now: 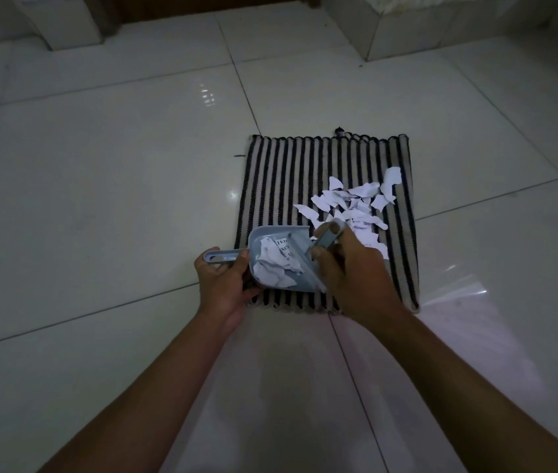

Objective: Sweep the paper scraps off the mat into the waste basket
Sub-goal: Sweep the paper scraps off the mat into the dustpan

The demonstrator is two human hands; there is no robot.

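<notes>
**Scraps half gathered on the striped mat**

A black-and-beige striped mat (288, 172) lies on the glossy white tiled floor (100, 199). Loose paper scraps (356, 206) are piled on its right half, toward the near edge. The left hand (224, 281) has its fingers wrapped around the handle of a small grey-blue dustpan (281, 231), which sits over the mat's near left part and already holds several white pieces (270, 268), one with printed letters. The right hand (349, 271) is clenched around the handle of a matching brush (330, 233), held at the dustpan's open mouth just beside the pile.
</notes>
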